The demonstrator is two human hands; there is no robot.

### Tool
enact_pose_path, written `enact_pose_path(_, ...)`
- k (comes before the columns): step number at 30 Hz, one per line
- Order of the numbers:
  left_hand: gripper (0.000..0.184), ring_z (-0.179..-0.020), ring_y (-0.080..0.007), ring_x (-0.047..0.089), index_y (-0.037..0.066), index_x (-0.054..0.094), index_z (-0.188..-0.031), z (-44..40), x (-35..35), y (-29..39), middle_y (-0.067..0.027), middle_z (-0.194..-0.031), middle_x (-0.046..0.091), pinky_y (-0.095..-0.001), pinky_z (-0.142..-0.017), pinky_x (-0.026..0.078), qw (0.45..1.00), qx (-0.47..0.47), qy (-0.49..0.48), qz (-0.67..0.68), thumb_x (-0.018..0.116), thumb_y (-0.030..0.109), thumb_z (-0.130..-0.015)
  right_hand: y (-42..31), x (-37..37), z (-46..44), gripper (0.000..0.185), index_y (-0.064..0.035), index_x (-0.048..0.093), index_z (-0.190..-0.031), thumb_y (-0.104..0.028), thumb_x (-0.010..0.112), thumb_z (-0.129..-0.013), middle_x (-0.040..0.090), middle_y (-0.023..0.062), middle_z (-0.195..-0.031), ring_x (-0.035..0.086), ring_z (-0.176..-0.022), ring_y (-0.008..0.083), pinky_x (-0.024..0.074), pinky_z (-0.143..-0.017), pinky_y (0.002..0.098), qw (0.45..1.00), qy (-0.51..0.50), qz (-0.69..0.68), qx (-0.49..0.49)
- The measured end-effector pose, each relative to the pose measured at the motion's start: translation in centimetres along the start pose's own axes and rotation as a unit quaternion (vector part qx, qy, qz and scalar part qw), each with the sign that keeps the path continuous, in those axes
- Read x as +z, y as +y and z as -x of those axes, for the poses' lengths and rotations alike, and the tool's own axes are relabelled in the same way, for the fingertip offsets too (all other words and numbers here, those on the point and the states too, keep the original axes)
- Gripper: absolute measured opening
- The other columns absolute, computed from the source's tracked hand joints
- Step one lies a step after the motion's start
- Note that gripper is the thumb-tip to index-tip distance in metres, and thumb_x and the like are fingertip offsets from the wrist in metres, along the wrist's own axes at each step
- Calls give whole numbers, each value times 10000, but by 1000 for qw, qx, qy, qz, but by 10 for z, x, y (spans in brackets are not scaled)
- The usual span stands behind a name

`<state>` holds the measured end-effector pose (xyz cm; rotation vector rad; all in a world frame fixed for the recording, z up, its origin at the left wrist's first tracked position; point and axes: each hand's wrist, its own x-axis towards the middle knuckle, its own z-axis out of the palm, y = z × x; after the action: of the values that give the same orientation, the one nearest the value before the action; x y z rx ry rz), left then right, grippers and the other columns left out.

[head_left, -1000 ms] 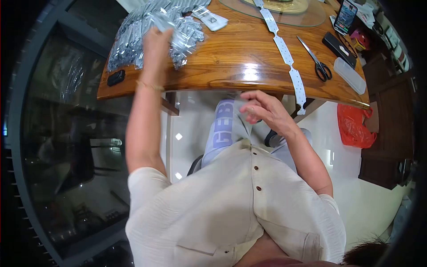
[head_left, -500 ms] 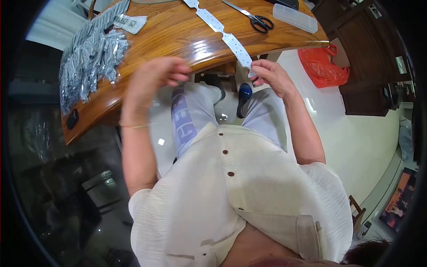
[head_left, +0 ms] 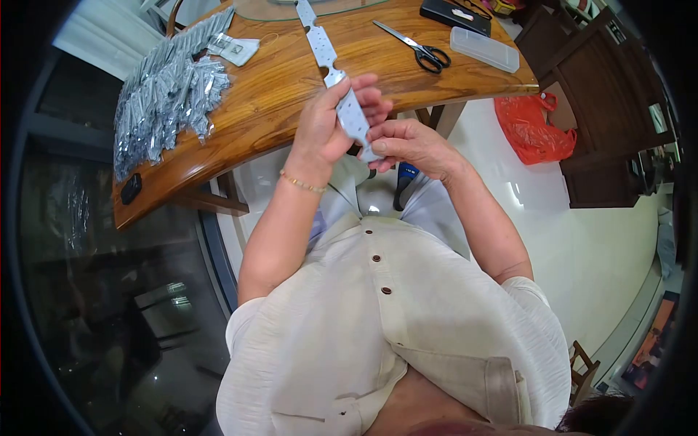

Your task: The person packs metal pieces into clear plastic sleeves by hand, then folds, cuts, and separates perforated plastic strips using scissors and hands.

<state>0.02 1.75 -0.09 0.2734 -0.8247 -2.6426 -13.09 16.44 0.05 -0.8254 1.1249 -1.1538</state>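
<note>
A long pale strip (head_left: 350, 116) of joined panels, printed with small dark marks and notched between panels, runs from the far side of the table towards me. My left hand (head_left: 329, 120) supports it from below, with the thumb on top near a notch and the fingers spread underneath. At the near end, my right hand (head_left: 416, 147) pinches the strip between thumb and fingers, just past the table edge. The two hands are close together above my lap. What the strip is made of I cannot tell.
On the wooden table (head_left: 269, 102) lie a heap of silvery clear-wrapped packets (head_left: 171, 102), a pale packet (head_left: 234, 49), scissors (head_left: 422, 52), a clear plastic box (head_left: 485, 49), a black case (head_left: 454, 16) and a small black object (head_left: 131, 189). A red plastic bag (head_left: 534, 131) sits on the floor.
My left hand has moved right from the table edge and taken hold of the strip. My right hand, still pinching the strip's end, has shifted left and closer to me.
</note>
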Motion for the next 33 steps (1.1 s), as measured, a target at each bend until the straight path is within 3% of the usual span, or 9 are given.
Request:
enact_pose_path(2,438,-925,-343,690,-67,535,-1242,28,5,10,-152,-958,709,-442,-815,577,994,1,58,-87,449,297,-1013,-3,-11,-5,345,6,620,-1156,-259,641,-936,674,84,-991,639,-787,110,540,-690,232,1000,-23,20,8)
enact_pose_path(7,414,-847,-268,701,-74,596,-1167,116,8,34,-154,-908,719,-360,-748,561,952,-66,147,-259,467,282,-1000,-25,-7,-46,358,40,577,-1220,-230,554,-986,666,113,-1054,661,-820,135,579,-693,244,1000,-29,-7,-4)
enact_pose_path(14,411,-756,-142,639,-85,671,-1049,222,33,11,-145,-863,726,-282,-748,507,851,-139,192,-469,495,279,-973,-19,76,-120,259,35,603,-1026,-213,593,-949,636,110,-889,621,-670,133,555,-535,263,998,-25,-56,13)
enact_pose_path(17,412,-776,-153,639,-85,666,-1055,247,23,-1,-151,-865,726,-279,-748,504,861,-166,231,-422,480,273,-975,1,89,-123,185,20,586,-989,-163,579,-961,647,85,-843,624,-615,95,543,-497,218,999,-42,-33,5)
enact_pose_path(20,395,-801,-183,651,-83,656,-1077,247,-20,-5,-162,-894,722,-287,-762,506,876,-171,297,-339,464,250,-983,5,86,-99,155,5,597,-924,-149,602,-939,636,71,-765,591,-561,93,510,-470,220,993,-35,-114,-10)
enact_pose_path(22,358,-845,-227,683,-85,626,-1134,227,-60,-15,-188,-986,707,-320,-753,536,907,-122,327,-234,494,206,-973,9,82,-71,145,-12,609,-886,-151,625,-922,632,61,-767,580,-571,92,495,-482,234,989,-31,-146,-7)
enact_pose_path(24,338,-886,-231,683,-74,624,-1135,187,-72,-23,-181,-1053,690,-322,-750,537,934,-70,321,-141,475,183,-973,27,76,-44,147,-22,609,-868,-157,631,-920,625,49,-772,583,-602,95,495,-509,241,991,-30,-130,30)
enact_pose_path(27,325,-922,-235,680,-63,619,-1134,132,-59,-33,-162,-1073,683,-334,-757,545,952,5,277,-127,457,172,-980,52,62,-14,172,-40,622,-817,-181,654,-910,599,21,-772,566,-660,98,492,-565,250,992,13,-90,84)
enact_pose_path(33,365,-1022,-278,659,-74,586,-1183,87,-46,-54,-202,-1165,647,-398,-879,546,980,-45,165,-97,398,176,-996,76,48,6,174,-47,661,-791,-188,663,-893,588,-1,-752,555,-712,83,488,-573,248,995,60,-18,83)
